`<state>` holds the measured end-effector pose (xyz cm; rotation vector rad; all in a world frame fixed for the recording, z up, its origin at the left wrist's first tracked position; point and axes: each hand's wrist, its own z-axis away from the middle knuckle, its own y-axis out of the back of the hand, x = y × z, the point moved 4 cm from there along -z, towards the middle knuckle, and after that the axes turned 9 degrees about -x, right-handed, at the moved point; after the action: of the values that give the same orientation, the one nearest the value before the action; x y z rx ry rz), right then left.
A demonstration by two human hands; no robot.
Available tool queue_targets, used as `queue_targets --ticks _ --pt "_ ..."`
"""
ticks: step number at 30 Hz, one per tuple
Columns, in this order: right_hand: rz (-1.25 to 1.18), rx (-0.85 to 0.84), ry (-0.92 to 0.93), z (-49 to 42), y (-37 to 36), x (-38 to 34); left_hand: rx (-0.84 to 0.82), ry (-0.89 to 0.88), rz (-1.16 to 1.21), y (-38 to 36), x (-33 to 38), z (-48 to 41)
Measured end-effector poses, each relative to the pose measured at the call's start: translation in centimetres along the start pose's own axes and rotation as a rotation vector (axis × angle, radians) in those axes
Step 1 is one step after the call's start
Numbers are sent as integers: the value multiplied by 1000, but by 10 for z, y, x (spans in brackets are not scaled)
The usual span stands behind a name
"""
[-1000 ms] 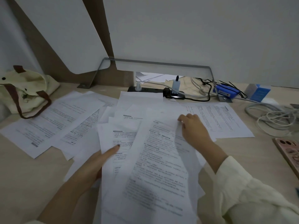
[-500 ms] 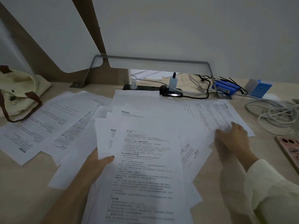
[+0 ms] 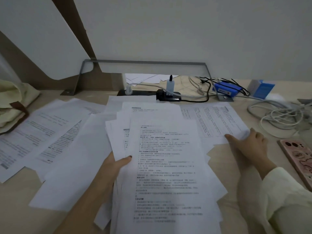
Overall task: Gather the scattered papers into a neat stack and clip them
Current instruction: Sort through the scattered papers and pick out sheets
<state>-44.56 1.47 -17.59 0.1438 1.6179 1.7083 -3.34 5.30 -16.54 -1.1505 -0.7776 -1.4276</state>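
Observation:
A loose pile of printed papers lies in front of me, fanned unevenly. My left hand grips the pile's left edge, thumb on top of the sheets. At the right, my right hand pinches the near corner of a separate printed sheet, whose corner curls up off the desk. More sheets lie spread over the left of the desk, overlapping one another. No clip is visible.
A cream tote bag sits at the far left. A power strip with plugs, a blue box and coiled white cables line the back and right. A pink phone lies at the right edge.
My right hand has moved from the middle of the pile out to the right and taken hold of the separate sheet's corner. My left hand has shifted its grip on the pile's left edge.

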Motion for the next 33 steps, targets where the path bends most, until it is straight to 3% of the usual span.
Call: queue_targets --ticks 6,10,14,19,21,24,29,33 --pt "-37 26 -25 -10 2 -8 69 33 -72 0 -13 -7" --pt "-418 31 -18 -2 -4 -12 85 28 -100 0 -15 -7" --pt "-741 27 118 22 1 -26 114 12 -123 -3 -16 -9" --pt "-753 396 434 73 54 -53 148 -50 -160 -12 -12 -4" --pt "-808 445 597 95 81 -65 132 -61 -159 -14 -10 0" --pt "-903 378 752 121 107 -78 122 -86 -152 -15 -7 5" --pt "-988 290 855 160 134 -95 92 -104 -117 -19 -3 13" --pt "-1175 0 803 166 139 -101 78 -113 -92 -18 -1 20"
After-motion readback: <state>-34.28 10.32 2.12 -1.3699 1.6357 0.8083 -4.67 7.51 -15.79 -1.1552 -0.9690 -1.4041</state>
